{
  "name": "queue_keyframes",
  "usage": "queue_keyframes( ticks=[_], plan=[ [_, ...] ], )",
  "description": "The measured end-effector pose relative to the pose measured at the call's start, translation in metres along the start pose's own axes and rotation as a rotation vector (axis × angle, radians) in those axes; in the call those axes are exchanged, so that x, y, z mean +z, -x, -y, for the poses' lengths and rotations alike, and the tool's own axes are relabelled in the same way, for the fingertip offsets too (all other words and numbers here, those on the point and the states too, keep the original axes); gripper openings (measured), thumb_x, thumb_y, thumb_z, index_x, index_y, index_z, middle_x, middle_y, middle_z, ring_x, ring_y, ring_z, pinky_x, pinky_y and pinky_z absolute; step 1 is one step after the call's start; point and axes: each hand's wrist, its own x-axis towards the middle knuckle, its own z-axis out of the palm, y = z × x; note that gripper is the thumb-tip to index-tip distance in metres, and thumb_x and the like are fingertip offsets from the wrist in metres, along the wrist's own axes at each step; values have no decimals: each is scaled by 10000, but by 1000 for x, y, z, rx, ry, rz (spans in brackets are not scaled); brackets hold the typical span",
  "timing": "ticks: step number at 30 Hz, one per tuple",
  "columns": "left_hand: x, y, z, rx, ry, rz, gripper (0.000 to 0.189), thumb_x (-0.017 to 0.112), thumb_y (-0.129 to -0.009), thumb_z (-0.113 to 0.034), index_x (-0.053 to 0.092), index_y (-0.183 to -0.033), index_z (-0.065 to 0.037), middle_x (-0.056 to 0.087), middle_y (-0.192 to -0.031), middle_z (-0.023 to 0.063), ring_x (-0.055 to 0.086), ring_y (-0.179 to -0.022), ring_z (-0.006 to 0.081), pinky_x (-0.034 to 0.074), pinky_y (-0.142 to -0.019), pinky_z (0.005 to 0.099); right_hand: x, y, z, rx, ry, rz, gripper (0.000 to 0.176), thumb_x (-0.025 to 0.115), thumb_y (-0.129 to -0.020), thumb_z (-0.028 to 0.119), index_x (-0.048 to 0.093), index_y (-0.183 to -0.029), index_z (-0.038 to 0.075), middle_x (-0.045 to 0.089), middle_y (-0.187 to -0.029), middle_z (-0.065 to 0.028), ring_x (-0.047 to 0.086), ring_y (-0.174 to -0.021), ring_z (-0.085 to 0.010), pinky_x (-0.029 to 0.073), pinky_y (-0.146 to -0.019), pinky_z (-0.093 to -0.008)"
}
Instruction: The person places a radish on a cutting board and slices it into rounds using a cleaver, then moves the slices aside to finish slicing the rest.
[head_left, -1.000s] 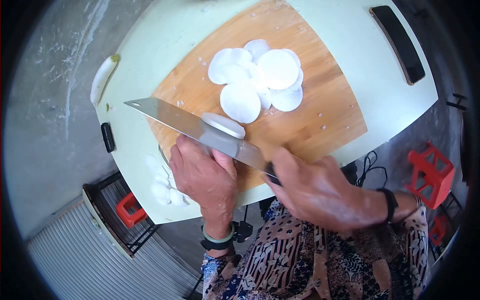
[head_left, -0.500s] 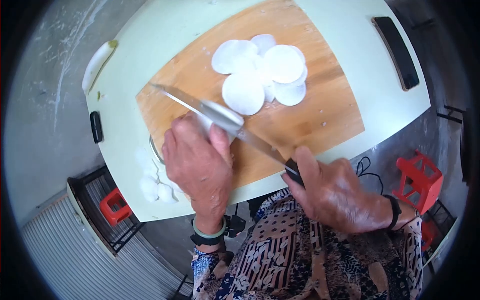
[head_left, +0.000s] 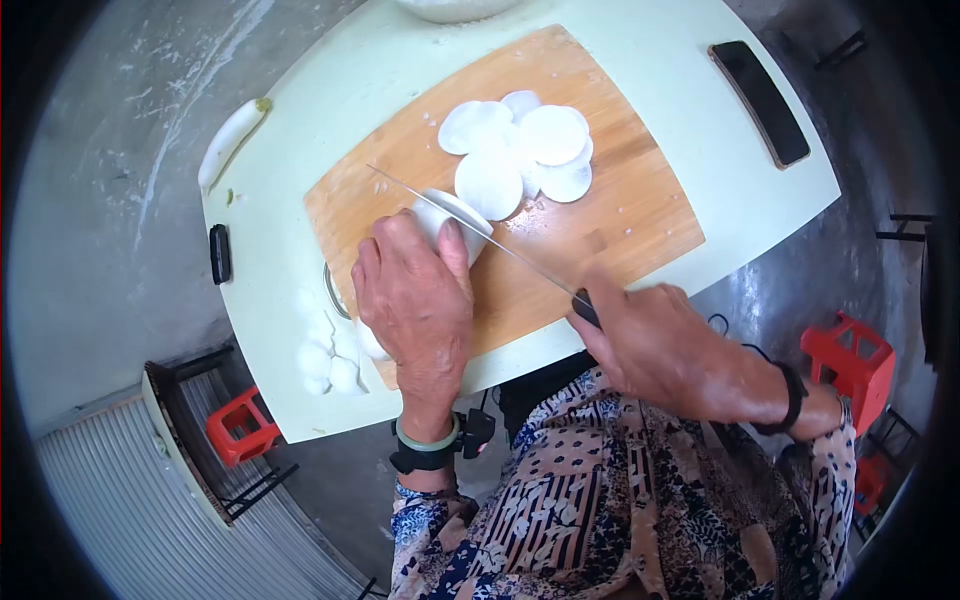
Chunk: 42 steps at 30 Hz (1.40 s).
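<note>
The left hand (head_left: 415, 300) presses down around the radish (head_left: 452, 213) at the middle of the board (head_left: 610, 225) on the surface (head_left: 700, 150). The right hand (head_left: 660, 345) grips the knife (head_left: 540, 270), its blade at the radish's cut end. Slices (head_left: 520, 150) lie heaped just beyond.

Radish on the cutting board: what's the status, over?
Left hand pins radish. Right hand grips knife, blade on radish. Cut slices piled just beyond blade.

Black phone (head_left: 760, 103), red stool (head_left: 850, 357)
</note>
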Motion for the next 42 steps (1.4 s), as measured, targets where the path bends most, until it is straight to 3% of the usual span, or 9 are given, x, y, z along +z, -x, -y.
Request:
queue_keyframes(
  ticks=[4, 6, 10, 12, 16, 18, 27, 34, 42],
  plan=[
    [3, 1, -2, -9, -6, 3, 280, 655, -955, -268, 539, -980, -15, 545, -911, 154, 562, -870, 356, 444, -800, 467, 4, -5, -8, -47, 46, -17, 271, 592, -1026, 200, 477, -1058, -42, 606, -666, -265, 664, -707, -465, 518, -614, -501],
    [3, 1, -1, -4, -24, 4, 283, 645, -965, -279, 530, -967, -21, 538, -916, 158, 556, -871, 359, 440, -797, 473, 16, -28, -18, -330, 66, -202, 253, 585, -1022, 183, 501, -1018, -56, 607, -680, -268, 664, -701, -469, 521, -622, -515],
    [3, 5, -8, 21, -49, -32, 286, 642, -969, -289, 531, -971, -25, 539, -929, 162, 556, -875, 361, 440, -796, 474, 10, -74, -24, -511, 39, -206, 234, 562, -1024, 162, 532, -987, -67, 629, -733, -289, 671, -726, -470, 525, -666, -524],
    [7, 5, -8, 31, -66, -64, 294, 642, -973, -300, 530, -974, -28, 538, -931, 166, 556, -879, 360, 439, -793, 475, 2, -82, -19, -242, 54, -10, 243, 533, -1031, 156, 550, -996, -84, 646, -783, -314, 673, -765, -482, 522, -697, -529],
    [7, 4, -6, -6, -23, -67, 303, 640, -979, -312, 529, -975, -29, 541, -930, 172, 559, -891, 365, 438, -799, 478, 3, -63, -24, -289, 31, -132, 262, 529, -1037, 177, 554, -1053, -83, 658, -809, -324, 674, -794, -488, 520, -718, -529],
    [8, 3, -3, 2, -9, -29, 319, 642, -981, -328, 523, -963, -33, 547, -937, 179, 563, -894, 368, 440, -807, 476, -4, -45, -24, -96, -28, -98, 278, 545, -1036, 194, 548, -1096, -77, 660, -809, -311, 666, -785, -493, 514, -716, -539],
    [-8, 8, 17, 10, 97, 134, 621, 688, -944, -487, 552, -1343, -31, 661, -1134, 186, 654, -1000, 395, 500, -863, 505, -1, -11, -50, -174, 62, -301, 313, 585, -1029, 203, 521, -977, -98, 605, -691, -292, 638, -676, -478, 482, -606, -524],
    [9, 5, 33, 90, 202, -41, 630, 760, -870, -503, 575, -1253, -38, 655, -1047, 202, 651, -924, 403, 504, -789, 516, 18, 6, -52, -95, -75, -316, 254, 570, -1039, 175, 474, -1002, -57, 589, -695, -298, 612, -678, -494, 440, -600, -533],
    [-4, -3, 43, 93, 350, 197, 568, 696, -927, -527, 582, -1258, -80, 710, -1080, 196, 687, -1015, 404, 531, -860, 495, 25, 6, -55, -58, -143, -294, 208, 559, -1036, 167, 480, -1067, -23, 605, -755, -321, 600, -739, -524, 434, -651, -549]
  ],
)
